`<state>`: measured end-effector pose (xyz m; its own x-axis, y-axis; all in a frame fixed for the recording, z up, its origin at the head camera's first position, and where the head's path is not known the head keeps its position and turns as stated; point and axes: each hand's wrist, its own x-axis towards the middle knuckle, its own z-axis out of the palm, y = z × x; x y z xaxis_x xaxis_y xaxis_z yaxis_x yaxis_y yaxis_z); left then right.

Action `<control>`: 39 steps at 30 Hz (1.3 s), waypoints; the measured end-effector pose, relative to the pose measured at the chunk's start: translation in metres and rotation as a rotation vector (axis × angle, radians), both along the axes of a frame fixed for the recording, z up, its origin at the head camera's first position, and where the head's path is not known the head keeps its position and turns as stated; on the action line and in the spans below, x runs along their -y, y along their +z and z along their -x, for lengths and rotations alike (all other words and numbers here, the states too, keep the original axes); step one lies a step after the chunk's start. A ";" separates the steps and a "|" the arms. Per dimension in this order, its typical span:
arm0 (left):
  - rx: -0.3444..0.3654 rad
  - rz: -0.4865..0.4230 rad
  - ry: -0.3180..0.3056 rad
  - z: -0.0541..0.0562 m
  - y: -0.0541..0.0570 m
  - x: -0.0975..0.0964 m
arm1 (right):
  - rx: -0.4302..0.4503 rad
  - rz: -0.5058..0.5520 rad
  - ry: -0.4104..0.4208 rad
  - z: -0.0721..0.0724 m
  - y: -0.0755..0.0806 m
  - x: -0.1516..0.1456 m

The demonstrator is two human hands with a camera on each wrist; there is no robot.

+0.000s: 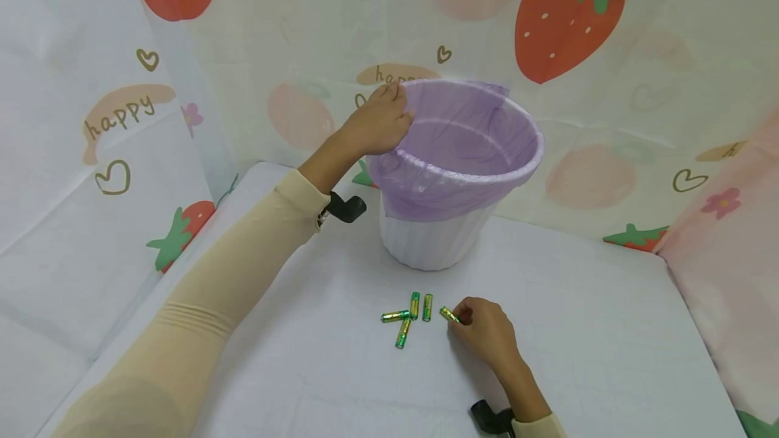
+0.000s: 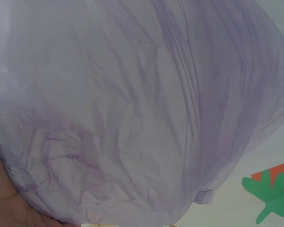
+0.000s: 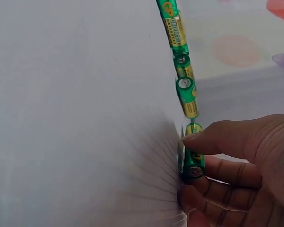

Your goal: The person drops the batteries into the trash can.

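A white ribbed bin (image 1: 426, 242) stands on the table, lined with a purple plastic bag (image 1: 438, 201) folded down over its rim. My left hand (image 1: 382, 120) grips the bin's near-left rim through the bag, also seen at the lower left of the left wrist view. On the tabletop, my right hand (image 1: 487, 330) pinches one green-and-gold battery (image 3: 194, 163) between thumb and fingers. Left of it lie several more such batteries, among them an upright-lying battery (image 1: 428, 307), a sideways battery (image 1: 395, 316) and a slanted battery (image 1: 403, 334).
A white cloth covers the table (image 1: 578, 316). Behind the bin hangs a backdrop (image 1: 608, 120) printed with strawberries and hearts, and further printed cloth closes in both sides. A black wrist camera (image 1: 347, 208) sits on the left wrist, close to the bin's wall.
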<state>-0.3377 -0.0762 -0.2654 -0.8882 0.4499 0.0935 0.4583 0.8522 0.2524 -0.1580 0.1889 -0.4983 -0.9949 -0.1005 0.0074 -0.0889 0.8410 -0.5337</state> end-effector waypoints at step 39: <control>0.007 -0.024 0.010 -0.002 0.001 -0.001 | -0.316 0.225 0.178 -0.007 0.066 -0.011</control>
